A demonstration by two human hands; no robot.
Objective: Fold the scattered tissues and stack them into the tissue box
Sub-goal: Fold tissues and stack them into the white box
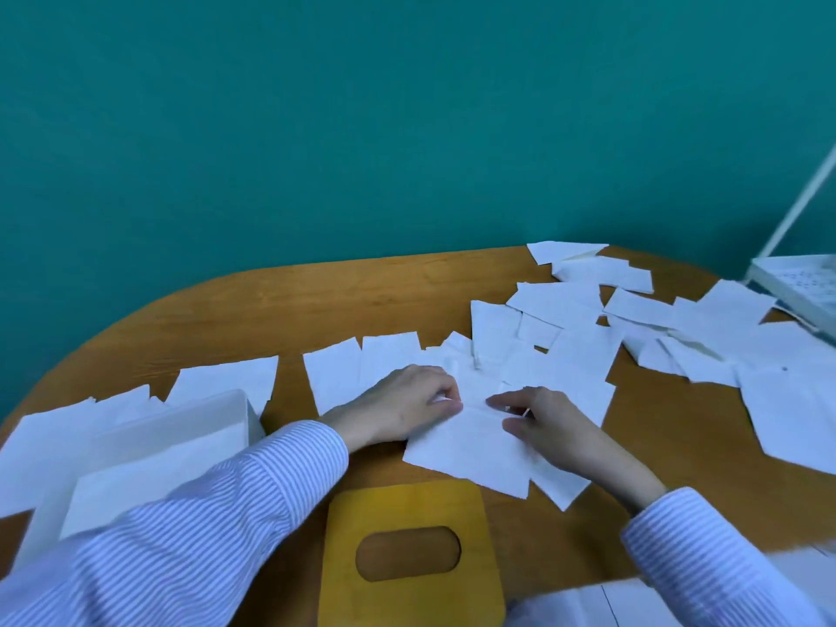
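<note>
Both hands, left hand and right hand, pinching thin white square tissue, rounded wooden table

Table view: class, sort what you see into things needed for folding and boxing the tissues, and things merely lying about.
Job:
tissues
tissue box
yellow lid
left hand
right hand

Lying about:
white device
white pole
paper
</note>
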